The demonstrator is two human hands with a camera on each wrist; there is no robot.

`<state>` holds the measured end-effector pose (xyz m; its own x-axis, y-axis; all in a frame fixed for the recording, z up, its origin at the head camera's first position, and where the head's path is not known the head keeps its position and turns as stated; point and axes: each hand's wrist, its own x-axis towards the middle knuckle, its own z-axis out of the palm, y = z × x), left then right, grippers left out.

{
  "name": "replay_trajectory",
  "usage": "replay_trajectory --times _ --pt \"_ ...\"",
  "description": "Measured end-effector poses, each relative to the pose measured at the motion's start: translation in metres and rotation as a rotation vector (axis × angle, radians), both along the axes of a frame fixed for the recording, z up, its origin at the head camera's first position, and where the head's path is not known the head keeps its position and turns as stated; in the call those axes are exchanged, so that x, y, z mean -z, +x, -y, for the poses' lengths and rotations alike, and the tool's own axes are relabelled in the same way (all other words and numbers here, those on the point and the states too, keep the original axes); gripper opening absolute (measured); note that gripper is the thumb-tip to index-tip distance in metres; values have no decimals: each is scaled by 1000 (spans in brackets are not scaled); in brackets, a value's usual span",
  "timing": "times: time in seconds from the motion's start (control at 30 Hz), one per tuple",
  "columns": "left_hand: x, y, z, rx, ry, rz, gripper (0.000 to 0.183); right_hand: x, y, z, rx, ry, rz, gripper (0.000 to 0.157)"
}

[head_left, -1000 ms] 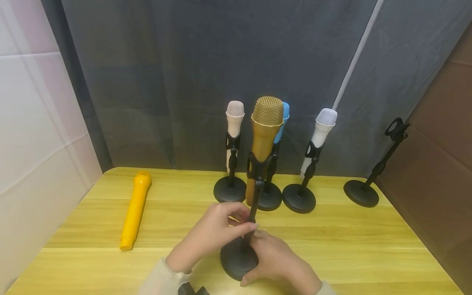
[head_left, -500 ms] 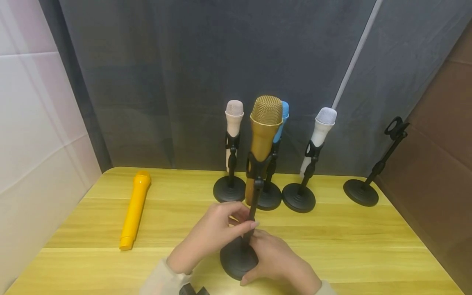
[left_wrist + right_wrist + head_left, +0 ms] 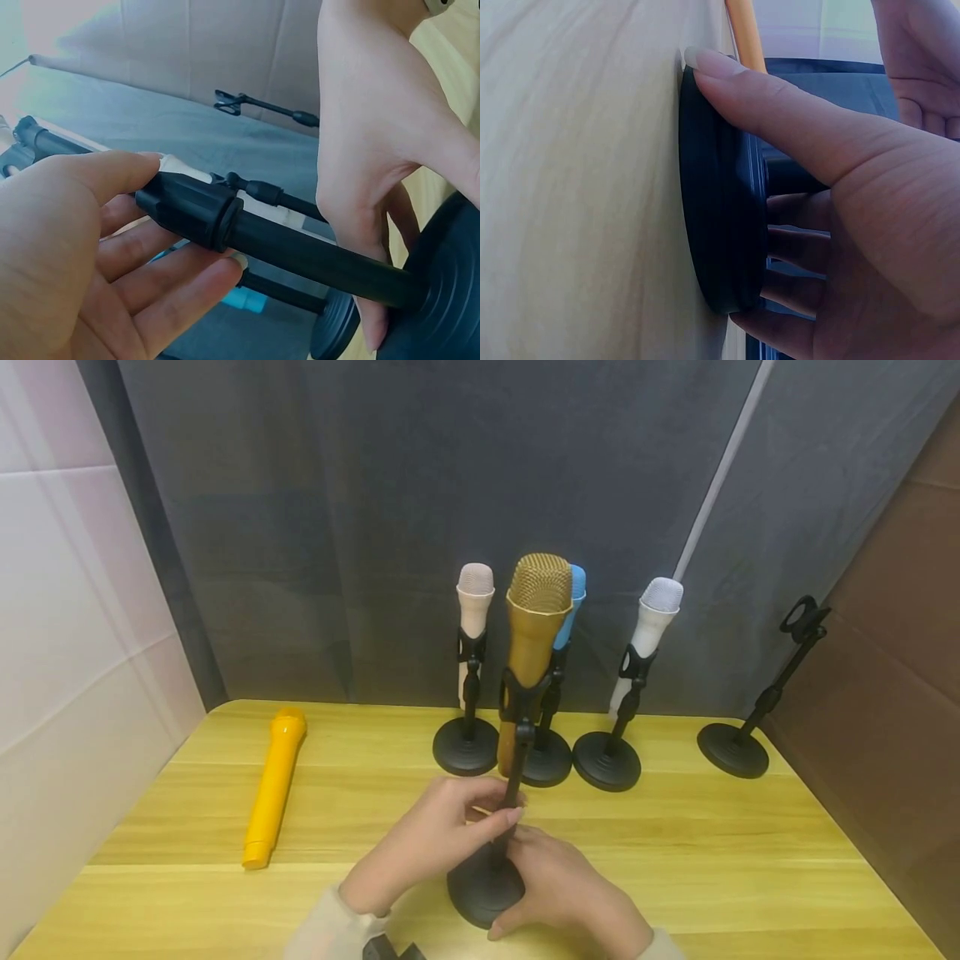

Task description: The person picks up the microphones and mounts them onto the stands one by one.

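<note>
A gold microphone [image 3: 531, 647] sits tilted in the clip of a black desk stand, close in front of me. My left hand [image 3: 438, 827] holds the stand's pole, with its thumb and fingers around the black collar [image 3: 187, 206] seen in the left wrist view. Lower down, my right hand [image 3: 562, 881] grips the round base [image 3: 480, 889], its thumb on the near edge and its fingers spread along the far side. The base [image 3: 720, 195] stands on the wooden table in the right wrist view.
Behind stand a beige microphone [image 3: 474, 610], a partly hidden blue microphone [image 3: 577, 581] and a white microphone [image 3: 651, 631], each on a black stand. A stand with no microphone [image 3: 772, 697] is at far right. A yellow microphone [image 3: 273, 789] lies at left on the table [image 3: 360, 743].
</note>
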<state>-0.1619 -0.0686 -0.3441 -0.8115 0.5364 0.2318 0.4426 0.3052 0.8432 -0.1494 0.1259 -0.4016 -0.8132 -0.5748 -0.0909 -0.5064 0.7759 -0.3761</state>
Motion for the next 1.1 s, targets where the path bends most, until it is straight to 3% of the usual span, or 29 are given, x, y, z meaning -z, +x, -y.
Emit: replay_trajectory --times 1.1 --pt "-4 1 1 -67 -63 -86 23 -2 0 0 -4 -26 15 95"
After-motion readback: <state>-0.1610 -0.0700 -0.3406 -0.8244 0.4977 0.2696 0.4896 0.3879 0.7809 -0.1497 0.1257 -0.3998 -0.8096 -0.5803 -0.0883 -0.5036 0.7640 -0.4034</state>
